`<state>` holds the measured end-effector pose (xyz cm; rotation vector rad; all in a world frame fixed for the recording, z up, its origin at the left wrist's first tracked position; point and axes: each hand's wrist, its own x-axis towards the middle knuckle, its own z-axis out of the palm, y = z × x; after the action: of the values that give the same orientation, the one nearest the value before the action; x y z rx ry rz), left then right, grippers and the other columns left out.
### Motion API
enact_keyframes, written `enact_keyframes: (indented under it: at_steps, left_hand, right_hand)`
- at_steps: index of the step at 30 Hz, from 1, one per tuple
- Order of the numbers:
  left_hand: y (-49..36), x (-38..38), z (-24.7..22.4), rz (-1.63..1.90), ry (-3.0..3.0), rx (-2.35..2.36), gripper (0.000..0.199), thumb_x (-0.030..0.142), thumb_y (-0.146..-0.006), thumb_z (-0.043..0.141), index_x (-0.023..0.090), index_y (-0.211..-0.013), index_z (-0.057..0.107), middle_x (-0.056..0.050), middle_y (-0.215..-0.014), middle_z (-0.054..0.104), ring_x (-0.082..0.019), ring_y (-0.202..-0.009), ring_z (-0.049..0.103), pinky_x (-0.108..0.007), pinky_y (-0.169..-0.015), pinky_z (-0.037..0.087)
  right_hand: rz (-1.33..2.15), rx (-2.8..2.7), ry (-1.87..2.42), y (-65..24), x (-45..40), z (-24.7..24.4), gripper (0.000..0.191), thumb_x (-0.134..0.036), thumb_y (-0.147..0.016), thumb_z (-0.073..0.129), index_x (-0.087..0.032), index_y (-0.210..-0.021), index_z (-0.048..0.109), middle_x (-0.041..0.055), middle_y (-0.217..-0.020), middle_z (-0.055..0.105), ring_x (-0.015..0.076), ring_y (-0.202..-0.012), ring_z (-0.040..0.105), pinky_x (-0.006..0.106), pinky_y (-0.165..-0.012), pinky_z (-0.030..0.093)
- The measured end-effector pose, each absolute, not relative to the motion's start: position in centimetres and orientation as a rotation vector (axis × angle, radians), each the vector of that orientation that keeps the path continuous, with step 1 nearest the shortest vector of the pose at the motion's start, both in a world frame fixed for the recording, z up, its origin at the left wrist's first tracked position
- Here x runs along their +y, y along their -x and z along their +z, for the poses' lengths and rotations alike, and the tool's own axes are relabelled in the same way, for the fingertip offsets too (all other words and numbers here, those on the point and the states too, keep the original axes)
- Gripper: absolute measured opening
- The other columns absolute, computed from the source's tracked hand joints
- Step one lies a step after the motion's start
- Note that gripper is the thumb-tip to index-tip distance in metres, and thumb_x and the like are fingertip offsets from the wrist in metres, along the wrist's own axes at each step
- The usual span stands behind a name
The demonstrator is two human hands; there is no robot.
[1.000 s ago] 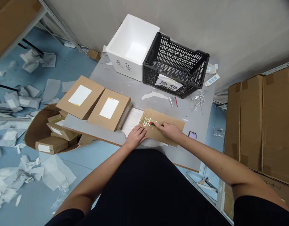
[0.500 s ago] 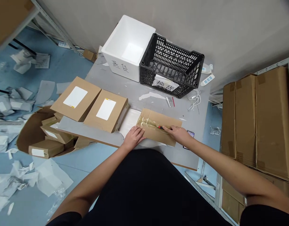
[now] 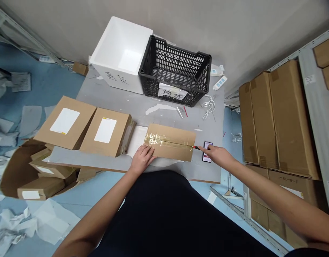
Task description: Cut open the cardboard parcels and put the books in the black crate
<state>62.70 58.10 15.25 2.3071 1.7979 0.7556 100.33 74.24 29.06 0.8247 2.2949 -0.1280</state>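
Beneath both hands spreads the grey bench [image 3: 204,173]. A taped cardboard box [image 3: 171,142] sits just ahead of the left hand [image 3: 141,159], which lies open against its edge. The right hand [image 3: 215,155], just over a phone [image 3: 207,147], pinches a small red-handled cutter [image 3: 196,147] at the box's end.
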Motion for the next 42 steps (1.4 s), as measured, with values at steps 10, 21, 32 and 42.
enact_keyframes:
  at_steps: [10, 21, 32, 42]
  left_hand:
    - [-62.6, 58.7, 16.2, 0.720, -2.404, 1.797, 0.036, 0.038, -0.088, 0.062, 0.019, -0.119, 0.060, -0.015, -0.113, 0.065, -0.031, -0.111, 0.057, -0.050, -0.098, 0.047]
    - [-64.5, 65.8, 18.8, 0.501, -2.433, 1.700, 0.055, 0.049, -0.088, 0.057, 0.019, -0.134, 0.052, -0.020, -0.136, 0.053, -0.038, -0.130, 0.043, -0.057, -0.107, 0.033]
    - [-64.3, 68.7, 17.0, 0.338, -2.518, 1.664, 0.061, 0.054, -0.090, 0.051, 0.020, -0.140, 0.048, -0.019, -0.147, 0.044, -0.038, -0.138, 0.037, -0.059, -0.110, 0.028]
    - [-65.1, 68.3, 16.4, 0.354, -2.493, 1.723, 0.061, 0.051, -0.092, 0.048, 0.020, -0.143, 0.045, -0.020, -0.149, 0.042, -0.039, -0.140, 0.034, -0.061, -0.110, 0.027]
  right_hand:
    - [-0.292, 2.354, -1.181, -105.8, 71.9, 29.0, 0.051, -0.022, -0.097, 0.037, -0.032, -0.147, 0.041, 0.0098, -0.097, 0.065, 0.0203, -0.077, 0.063, 0.027, -0.062, 0.043]
    - [-1.943, 1.707, -2.402, -102.3, 66.9, 21.5, 0.062, -0.048, -0.087, 0.051, -0.022, -0.144, 0.046, 0.0038, -0.090, 0.066, 0.0094, -0.048, 0.054, 0.022, -0.039, 0.045]
    - [-2.394, 1.536, -2.318, -102.2, 65.7, 20.0, 0.070, -0.053, -0.085, 0.054, -0.022, -0.146, 0.042, 0.0018, -0.084, 0.065, 0.0084, -0.045, 0.049, 0.020, -0.035, 0.038]
    - [-2.412, 1.446, -2.269, -102.7, 65.7, 20.7, 0.065, -0.050, -0.085, 0.056, -0.027, -0.145, 0.044, -0.0032, -0.073, 0.060, 0.0063, -0.041, 0.046, 0.017, -0.033, 0.034]
